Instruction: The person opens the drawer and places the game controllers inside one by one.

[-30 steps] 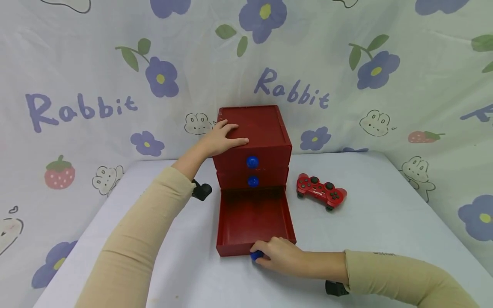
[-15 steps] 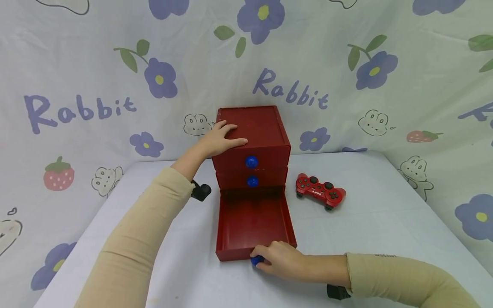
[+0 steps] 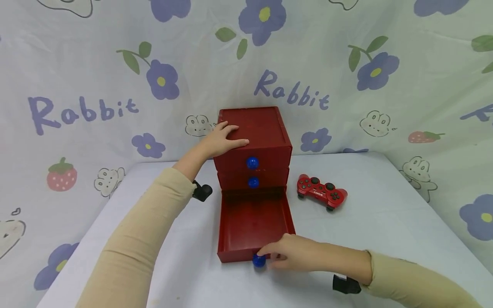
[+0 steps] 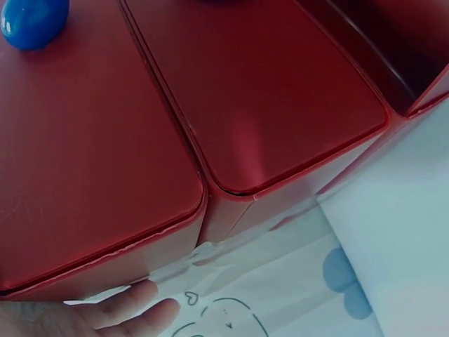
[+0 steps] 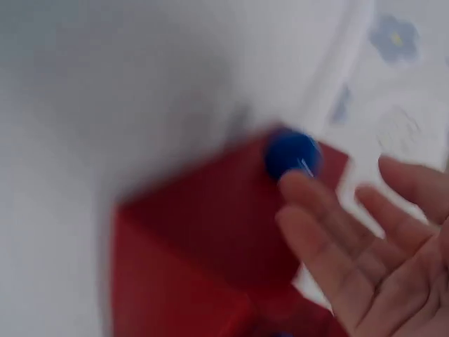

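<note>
A red cabinet (image 3: 254, 126) with blue round knobs stands at the back of the table. My left hand (image 3: 220, 140) rests on its top at the left front corner, fingers spread. In the left wrist view, fingers (image 4: 133, 309) of that hand show along the cabinet's side. The bottom drawer (image 3: 252, 226) is pulled far out, and nothing lies in it. Its blue knob (image 3: 259, 261) shows at the front, with fingertips of my right hand (image 3: 294, 253) right beside it. In the right wrist view the fingers are extended and loose near the knob (image 5: 291, 154).
A red game controller (image 3: 321, 191) lies on the white table (image 3: 369, 222) to the right of the cabinet. Both upper drawers, with a top knob (image 3: 252, 162) and a middle knob (image 3: 253, 182), are closed. A printed cloth (image 3: 200, 64) hangs behind.
Half a second ago my right hand held the drawer knob; it has let go and shifted right. The bottom drawer slid slightly outward earlier. My left hand stays on the cabinet.
</note>
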`<action>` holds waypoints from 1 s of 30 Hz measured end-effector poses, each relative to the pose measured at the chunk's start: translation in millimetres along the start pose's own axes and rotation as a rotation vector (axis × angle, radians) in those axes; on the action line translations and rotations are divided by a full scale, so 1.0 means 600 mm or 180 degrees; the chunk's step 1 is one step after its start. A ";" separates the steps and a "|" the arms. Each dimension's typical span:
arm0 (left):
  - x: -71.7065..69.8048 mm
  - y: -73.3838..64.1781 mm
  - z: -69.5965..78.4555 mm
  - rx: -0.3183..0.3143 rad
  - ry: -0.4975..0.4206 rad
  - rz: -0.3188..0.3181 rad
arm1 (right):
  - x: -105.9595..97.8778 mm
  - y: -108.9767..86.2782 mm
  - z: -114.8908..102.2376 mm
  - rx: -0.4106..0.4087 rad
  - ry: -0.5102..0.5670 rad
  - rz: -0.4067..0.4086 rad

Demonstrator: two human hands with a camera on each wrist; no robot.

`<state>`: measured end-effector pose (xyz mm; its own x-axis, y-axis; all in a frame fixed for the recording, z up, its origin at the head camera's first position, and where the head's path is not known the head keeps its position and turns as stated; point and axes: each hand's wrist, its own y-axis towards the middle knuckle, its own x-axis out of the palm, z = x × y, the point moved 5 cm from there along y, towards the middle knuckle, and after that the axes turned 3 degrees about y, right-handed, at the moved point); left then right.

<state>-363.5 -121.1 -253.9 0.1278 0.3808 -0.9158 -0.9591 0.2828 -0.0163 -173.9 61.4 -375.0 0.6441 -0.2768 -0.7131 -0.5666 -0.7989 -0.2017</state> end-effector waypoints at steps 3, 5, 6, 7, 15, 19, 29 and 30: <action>-0.002 -0.001 0.001 -0.0003 -0.0010 0.0010 | -0.044 -0.020 -0.001 -0.0227 0.0187 0.0112; -0.003 -0.002 0.001 -0.0006 -0.0015 0.0014 | -0.083 -0.032 0.007 -0.0370 0.0143 0.0329; -0.003 -0.002 0.001 -0.0005 -0.0017 0.0011 | -0.103 -0.038 0.015 -0.0405 0.0088 0.0484; -0.003 -0.002 0.001 -0.0005 -0.0016 0.0006 | -0.124 -0.043 0.025 -0.0412 -0.0003 0.0672; -0.001 -0.003 0.002 -0.0032 0.0046 -0.0011 | -0.233 -0.065 0.152 0.0005 -0.0333 0.1883; -0.002 -0.005 0.004 -0.0035 0.0042 -0.0010 | -0.235 -0.059 0.220 0.0177 -0.0318 0.1986; -0.003 -0.006 0.004 -0.0027 0.0067 0.0009 | -0.206 -0.026 0.328 0.0528 -0.0317 0.1833; -0.003 -0.006 0.004 -0.0026 0.0072 0.0013 | -0.204 -0.023 0.333 0.0557 -0.0296 0.1800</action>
<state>-359.7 -120.9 -251.2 0.1184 0.3620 -0.9246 -0.9616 0.2739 -0.0159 -347.6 212.9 -419.0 0.1749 -0.5792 -0.7962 -0.8897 -0.4393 0.1241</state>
